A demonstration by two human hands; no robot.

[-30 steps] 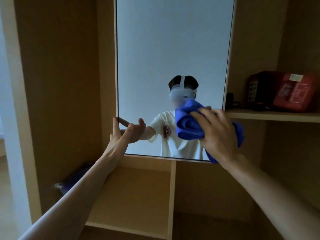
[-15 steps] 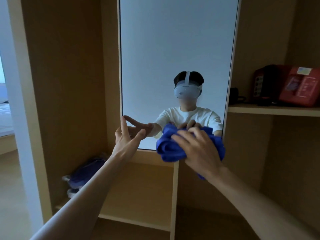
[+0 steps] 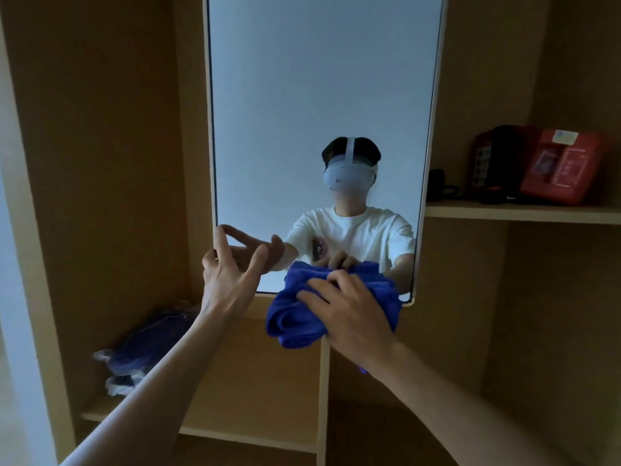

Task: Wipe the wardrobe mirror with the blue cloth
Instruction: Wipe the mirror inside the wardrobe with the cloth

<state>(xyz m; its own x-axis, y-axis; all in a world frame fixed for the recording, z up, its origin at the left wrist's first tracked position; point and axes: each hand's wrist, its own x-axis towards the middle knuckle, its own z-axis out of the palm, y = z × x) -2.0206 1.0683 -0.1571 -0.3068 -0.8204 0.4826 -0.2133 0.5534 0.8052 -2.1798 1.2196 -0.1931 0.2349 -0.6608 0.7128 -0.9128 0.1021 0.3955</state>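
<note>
A tall mirror (image 3: 319, 79) with a pale frame hangs upright in the wooden wardrobe, filling the middle of the head view. My right hand (image 3: 349, 314) presses a bunched blue cloth (image 3: 295, 317) against the mirror's bottom edge, right of centre. My left hand (image 3: 232, 270) has its fingers spread, fingertips touching the mirror's lower left frame edge. The glass reflects a person in a white shirt wearing a headset, along with both hands.
A shelf (image 3: 521, 213) at the right holds a red case (image 3: 564, 166) and dark devices. A blue bundle in plastic (image 3: 141, 351) lies on the lower left shelf. A vertical divider (image 3: 322, 398) stands below the mirror.
My right hand has carried the cloth from mid-height at the mirror's right side down to its bottom edge. My left hand stays on the lower left frame.
</note>
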